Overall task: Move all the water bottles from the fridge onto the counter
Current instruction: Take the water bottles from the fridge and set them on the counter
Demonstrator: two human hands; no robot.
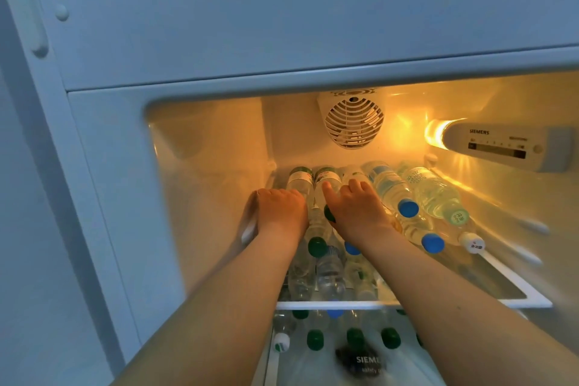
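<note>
The bottles (388, 188) lie on their sides, piled on the top shelf (517, 288) of the fridge (188, 41), with caps toward the front edge. They are round, so if one is pulled out, the ones on top could roll forward and drop off the front edge onto the bottles on the shelf below (354, 337). The left hand (280, 208) is at the left edge of the shelf, curled over the leftmost bottles; I cannot tell if it holds one. The right hand (355, 207) is near the middle of the shelf, fingers curled on a bottle with a green cap (329, 213) just under the thumb side. The bench is not in view, so no bottle can be seen there yet.
</note>
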